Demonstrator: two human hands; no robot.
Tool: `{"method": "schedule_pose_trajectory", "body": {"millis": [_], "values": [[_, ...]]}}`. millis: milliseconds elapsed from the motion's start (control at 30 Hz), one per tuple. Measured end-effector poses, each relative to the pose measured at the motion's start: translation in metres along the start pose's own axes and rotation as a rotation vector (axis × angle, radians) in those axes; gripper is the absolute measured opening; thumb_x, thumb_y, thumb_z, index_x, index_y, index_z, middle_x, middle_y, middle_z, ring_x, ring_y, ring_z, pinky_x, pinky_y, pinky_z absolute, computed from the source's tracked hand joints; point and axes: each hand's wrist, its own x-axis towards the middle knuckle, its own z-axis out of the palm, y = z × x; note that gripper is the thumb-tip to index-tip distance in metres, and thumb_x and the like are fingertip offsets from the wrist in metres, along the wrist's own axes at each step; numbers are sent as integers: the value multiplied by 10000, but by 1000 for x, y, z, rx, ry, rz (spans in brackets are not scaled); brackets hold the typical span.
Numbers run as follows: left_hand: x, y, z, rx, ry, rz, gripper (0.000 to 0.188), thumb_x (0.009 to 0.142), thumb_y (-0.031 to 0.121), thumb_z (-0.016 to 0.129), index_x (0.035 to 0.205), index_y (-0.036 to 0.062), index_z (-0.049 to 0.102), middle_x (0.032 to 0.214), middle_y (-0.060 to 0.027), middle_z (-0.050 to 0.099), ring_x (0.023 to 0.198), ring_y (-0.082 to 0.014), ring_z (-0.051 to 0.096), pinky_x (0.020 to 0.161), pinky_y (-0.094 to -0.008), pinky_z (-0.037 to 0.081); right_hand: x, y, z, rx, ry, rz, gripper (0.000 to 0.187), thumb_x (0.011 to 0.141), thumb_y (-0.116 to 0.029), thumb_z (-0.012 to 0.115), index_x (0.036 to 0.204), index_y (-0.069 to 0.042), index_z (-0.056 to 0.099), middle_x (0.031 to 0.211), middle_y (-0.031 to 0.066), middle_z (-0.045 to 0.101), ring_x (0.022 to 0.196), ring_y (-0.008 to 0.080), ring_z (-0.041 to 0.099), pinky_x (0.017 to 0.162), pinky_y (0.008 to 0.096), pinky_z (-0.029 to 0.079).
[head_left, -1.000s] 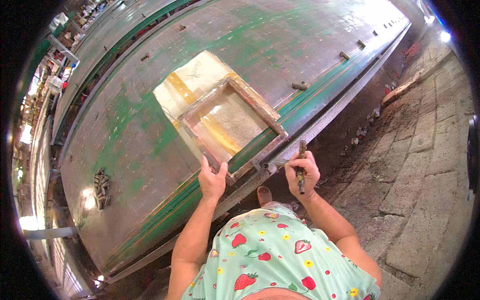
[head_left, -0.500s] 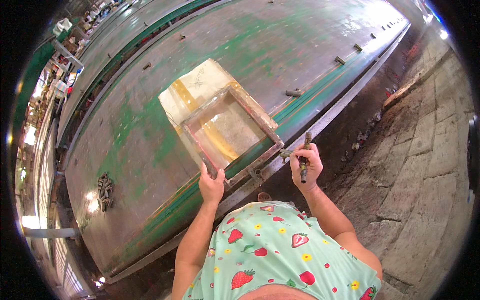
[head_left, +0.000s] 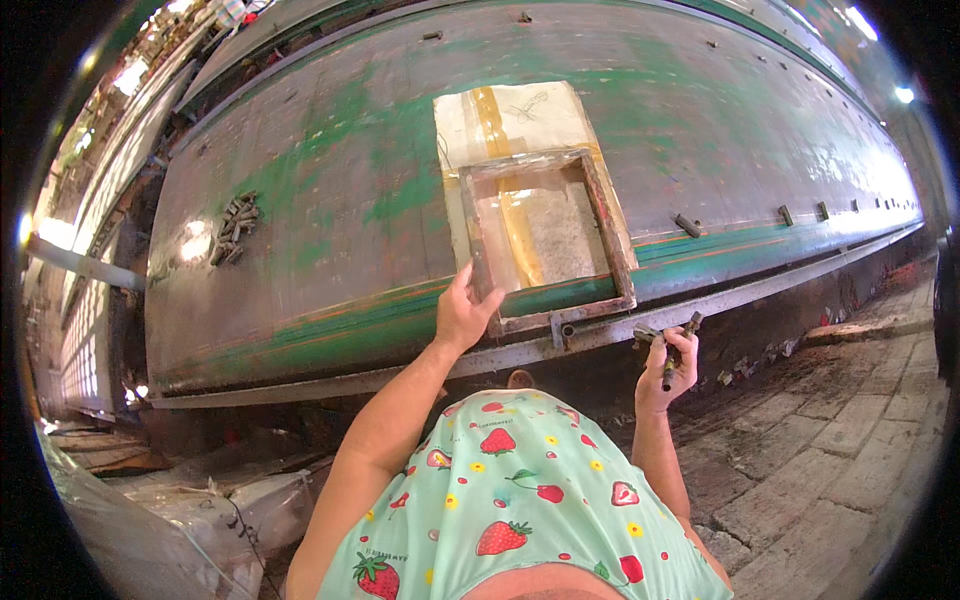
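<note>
A rectangular wooden screen frame (head_left: pixel 617 225) lies near the front edge of a long green-and-grey table. Beneath and behind it is a white board (head_left: pixel 555 112) with a strip of brown tape. My left hand (head_left: pixel 466 314) grips the frame's near left corner, thumb and fingers on either side of its edge. A small metal bracket (head_left: pixel 558 330) sticks out from the frame's near side. Past the table's front rail, my right hand (head_left: pixel 672 372) is closed around dark, peg-like metal fittings (head_left: pixel 668 374), which jut out above and below the fingers.
A pile of short metal pieces (head_left: pixel 235 228) sits at the table's left. More small metal stops (head_left: pixel 687 226) stand in a row along the front edge to the right. A metal rail (head_left: pixel 745 297) runs along that edge, with paved floor (head_left: pixel 850 420) at the lower right.
My view has turned left, so the table now lies more level across it. The left hand stays on the frame's corner; the right still holds the metal fittings, now lower and turned.
</note>
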Motion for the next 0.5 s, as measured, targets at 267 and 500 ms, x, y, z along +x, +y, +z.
{"method": "schedule_pose_trajectory", "body": {"millis": [267, 500], "values": [[3, -16, 0, -67, 49, 4, 776, 1021, 294, 859, 1621, -105, 572, 690, 34, 519, 640, -80, 512, 607, -302, 422, -2, -1, 0, 21, -4, 63, 152, 1000, 59, 730, 1127, -24, 713, 1165, 93, 666, 995, 183, 637, 903, 322, 524], [-1, -15, -2, -122, 41, -24, 734, 1016, 285, 858, 1604, -77, 610, 723, 0, 607, 657, -90, 553, 628, -301, 478, -19, -13, 22, 54, -19, 116, 147, 979, 80, 729, 1088, -19, 715, 1065, 84, 672, 984, 187, 642, 897, 322, 532]]}}
